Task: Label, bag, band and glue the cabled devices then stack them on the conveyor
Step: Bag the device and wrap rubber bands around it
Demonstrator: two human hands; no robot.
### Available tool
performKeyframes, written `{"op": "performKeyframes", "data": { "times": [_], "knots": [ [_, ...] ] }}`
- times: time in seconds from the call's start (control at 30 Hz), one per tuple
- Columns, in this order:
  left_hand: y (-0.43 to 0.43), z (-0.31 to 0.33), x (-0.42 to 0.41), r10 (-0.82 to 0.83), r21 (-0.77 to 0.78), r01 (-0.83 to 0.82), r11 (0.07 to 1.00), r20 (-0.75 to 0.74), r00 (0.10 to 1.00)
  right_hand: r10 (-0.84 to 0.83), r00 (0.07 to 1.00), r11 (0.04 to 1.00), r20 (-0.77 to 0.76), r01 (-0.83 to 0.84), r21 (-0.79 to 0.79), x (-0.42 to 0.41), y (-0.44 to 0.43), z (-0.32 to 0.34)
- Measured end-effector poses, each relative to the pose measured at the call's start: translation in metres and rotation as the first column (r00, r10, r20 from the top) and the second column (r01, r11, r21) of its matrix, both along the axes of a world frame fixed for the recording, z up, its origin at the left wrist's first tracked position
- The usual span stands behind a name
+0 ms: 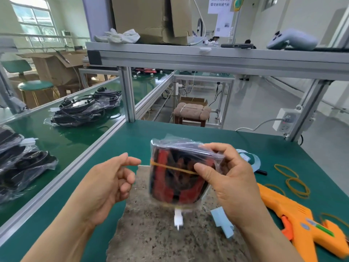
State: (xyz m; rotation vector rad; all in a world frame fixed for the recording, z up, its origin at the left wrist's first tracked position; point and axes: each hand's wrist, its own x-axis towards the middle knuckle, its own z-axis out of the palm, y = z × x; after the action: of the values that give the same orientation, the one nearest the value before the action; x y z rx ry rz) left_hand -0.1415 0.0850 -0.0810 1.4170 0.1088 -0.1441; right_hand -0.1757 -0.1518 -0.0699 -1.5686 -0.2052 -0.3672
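Bagged cabled device (180,173) hangs above the tabletop's (245,144) near edge, pinched in the right hand (226,178) while left-hand fingers (130,161), half-curled, apparently stretch the rubber band (173,168). Keeping it taut and centred should prevent slippage.

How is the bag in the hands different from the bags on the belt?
The held bag shows red and black inside; the belt bags look all black. The held bag stands upright in the right hand, above a stone slab, while the belt bags lie flat in piles. A yellow band crosses the held bag; none can be seen on the belt bags. All are clear plastic.
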Motion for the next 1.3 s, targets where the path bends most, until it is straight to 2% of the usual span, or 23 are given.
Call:
{"op": "performKeyframes", "data": {
  "times": [0.03,0.1,0.17,0.27,0.37,0.47,0.53,0.67,0.77,0.83,1.0,1.07,1.13,1.23,1.3],
  "knots": [
    [-0.001,-0.001,-0.001,-0.057,0.000,0.057,0.998,-0.025,0.998,-0.020,0.998,0.999,0.058,0.023,-0.047,-0.001,-0.001,0.001],
    [-0.008,-0.001,-0.002,-0.200,-0.022,0.199,0.980,-0.086,0.976,-0.028,0.974,0.966,0.225,0.084,-0.246,-0.005,0.002,0.002],
    [-0.019,-0.002,0.001,-0.280,-0.087,0.269,0.959,-0.167,0.945,0.054,0.903,0.892,0.426,0.148,-0.426,-0.007,0.008,-0.005],
    [-0.031,-0.006,0.004,-0.343,-0.280,0.271,0.921,-0.253,0.905,0.171,0.844,0.799,0.508,0.183,-0.573,-0.010,0.015,-0.022],
    [-0.039,-0.020,0.006,-0.340,-0.429,0.215,0.877,-0.239,0.910,0.235,0.890,0.686,0.391,0.134,-0.716,-0.013,0.010,-0.028],
    [-0.047,-0.038,0.010,-0.246,-0.362,0.159,0.918,-0.206,0.947,0.240,0.963,0.563,0.124,-0.034,-0.826,-0.020,-0.004,-0.027],
    [-0.050,-0.051,0.012,-0.156,-0.265,0.110,0.958,-0.161,0.974,0.160,0.986,0.562,0.042,-0.056,-0.825,-0.022,-0.017,-0.029],
    [-0.052,-0.071,0.008,-0.095,-0.238,0.075,0.968,-0.074,0.993,-0.136,0.990,0.619,0.024,0.104,-0.779,-0.027,-0.046,-0.027],
    [-0.056,-0.078,0.006,-0.105,-0.178,0.099,0.979,-0.023,0.994,-0.346,0.938,0.598,-0.040,0.188,-0.779,-0.032,-0.070,-0.027],
    [-0.056,-0.079,0.006,-0.110,-0.109,0.110,0.988,0.005,0.994,-0.485,0.872,0.541,-0.069,0.238,-0.806,-0.037,-0.086,-0.028],
    [-0.046,-0.073,0.006,-0.242,0.214,0.220,0.952,0.084,0.966,-0.741,0.663,0.373,-0.108,0.272,-0.887,-0.065,-0.122,-0.034],
    [-0.043,-0.074,0.005,-0.277,0.316,0.232,0.920,0.103,0.955,-0.796,0.591,0.308,-0.129,0.211,-0.928,-0.074,-0.134,-0.035],
    [-0.042,-0.075,0.004,-0.288,0.372,0.228,0.900,0.115,0.951,-0.819,0.542,0.286,-0.187,0.103,-0.953,-0.079,-0.142,-0.037],
    [-0.042,-0.076,0.002,-0.290,0.457,0.196,0.867,0.144,0.946,-0.798,0.525,0.315,-0.295,-0.054,-0.947,-0.081,-0.142,-0.044],
    [-0.042,-0.079,0.001,-0.288,0.461,0.188,0.867,0.156,0.945,-0.794,0.517,0.349,-0.320,-0.044,-0.936,-0.081,-0.140,-0.047]
  ]
}}
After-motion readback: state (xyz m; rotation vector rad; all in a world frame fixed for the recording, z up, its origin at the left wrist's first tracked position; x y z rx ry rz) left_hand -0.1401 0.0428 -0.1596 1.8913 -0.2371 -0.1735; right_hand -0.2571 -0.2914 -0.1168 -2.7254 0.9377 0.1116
